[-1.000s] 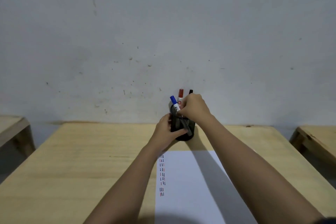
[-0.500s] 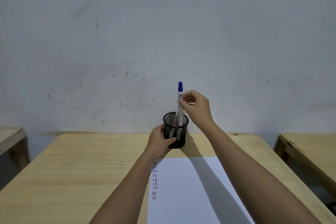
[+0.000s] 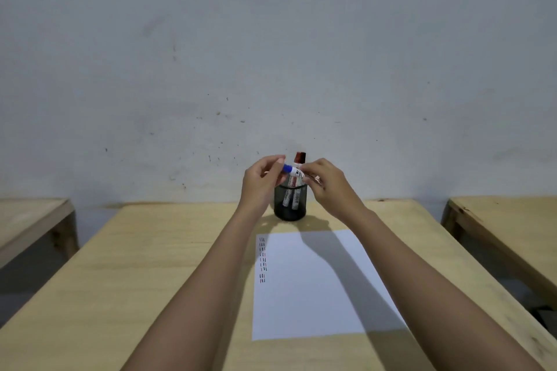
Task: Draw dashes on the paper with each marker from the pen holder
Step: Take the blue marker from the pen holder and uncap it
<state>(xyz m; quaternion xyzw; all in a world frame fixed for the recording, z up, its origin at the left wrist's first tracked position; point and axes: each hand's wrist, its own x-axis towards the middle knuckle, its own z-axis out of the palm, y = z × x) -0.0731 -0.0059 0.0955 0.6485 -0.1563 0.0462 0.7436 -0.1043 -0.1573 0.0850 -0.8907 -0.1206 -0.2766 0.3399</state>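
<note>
A blue-capped white marker [image 3: 291,171] lies nearly level between both hands, just above the black mesh pen holder [image 3: 290,202]. My left hand [image 3: 261,184] pinches its blue cap end; my right hand [image 3: 327,182] grips the barrel. A red-capped marker [image 3: 300,157] and another marker stand in the holder. In front of the holder, a white paper [image 3: 319,283] lies on the wooden table [image 3: 150,265], with a column of short dashes [image 3: 262,259] in dark and red ink along its left edge.
The holder stands near the table's far edge, close to a grey wall [image 3: 271,54]. Other wooden tables flank this one, one at the left [image 3: 27,220] and one at the right [image 3: 506,220], with gaps between them.
My right hand lifted the blue marker out of the holder and turned it sideways. My left hand let go of the holder and rose to take the cap end.
</note>
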